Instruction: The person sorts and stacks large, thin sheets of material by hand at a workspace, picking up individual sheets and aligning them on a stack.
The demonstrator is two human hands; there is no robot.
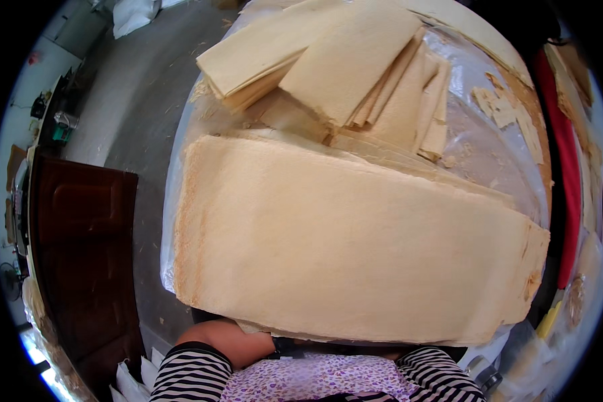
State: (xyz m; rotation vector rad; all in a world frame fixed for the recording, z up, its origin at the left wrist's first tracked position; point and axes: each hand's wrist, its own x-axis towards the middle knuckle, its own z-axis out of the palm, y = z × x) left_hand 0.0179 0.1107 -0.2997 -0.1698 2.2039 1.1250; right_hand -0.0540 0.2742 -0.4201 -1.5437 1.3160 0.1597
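Observation:
A broad, pale-yellow sheet (352,241), resembling bean curd skin, lies across the near half of the table before me. Rough, browner edges run down its left and right ends. My left forearm (226,341) emerges from a black-and-white striped sleeve and bends inward below the sheet's near edge, with a dark band near the wrist. The left hand itself is hidden there. On the right only the striped sleeve (437,372) shows; my right hand is out of view, hidden below the same edge. What either hand touches cannot be seen.
Folded sheets (352,60) are piled at the table's far side. Clear plastic (482,135) covers the tabletop, with torn scraps (502,108) at right. A dark-red wooden panel (85,241) stands left, near white sacks (130,377). A red strip (563,166) runs beyond the table's right side.

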